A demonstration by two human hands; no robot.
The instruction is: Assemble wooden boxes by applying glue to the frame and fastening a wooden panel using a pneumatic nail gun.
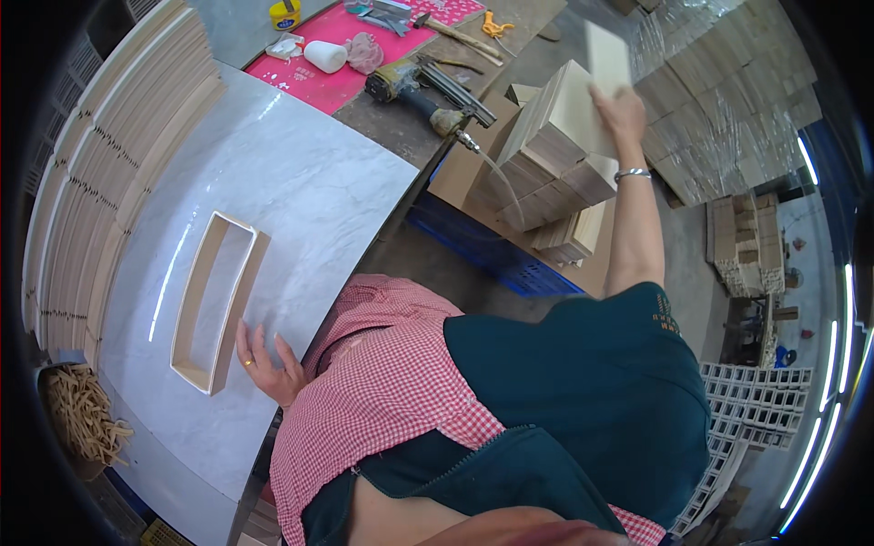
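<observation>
On the marbled white tabletop stands a narrow rectangular wooden frame (238,300), open through its middle. My left hand (271,366) rests beside its near right end, fingers spread and holding nothing; whether a fingertip touches the wood I cannot tell. Out to the far right, my right hand (623,116) grips a thin pale wooden board (608,59), tilted up next to the stacked wooden boards (544,118). A metal bracelet circles that wrist.
A nail gun (423,100) with an air hose lies on the brown bench beyond the table, near a hammer (460,38). Many slats (118,155) stand stacked along the left. A bin of wood scraps (86,414) sits lower left. Wrapped wood stacks (728,91) fill the right back.
</observation>
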